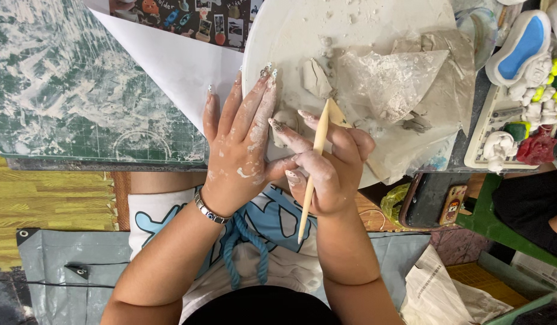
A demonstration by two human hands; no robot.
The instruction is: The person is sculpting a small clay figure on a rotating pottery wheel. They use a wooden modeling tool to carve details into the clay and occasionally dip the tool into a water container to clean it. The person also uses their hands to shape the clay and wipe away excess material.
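Clay lump (284,120) between left hand (239,144) and right hand (329,171).

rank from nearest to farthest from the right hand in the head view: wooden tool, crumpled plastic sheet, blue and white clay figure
1. wooden tool, held in the right hand.
2. crumpled plastic sheet, just above and right, on the white board.
3. blue and white clay figure, far upper right.
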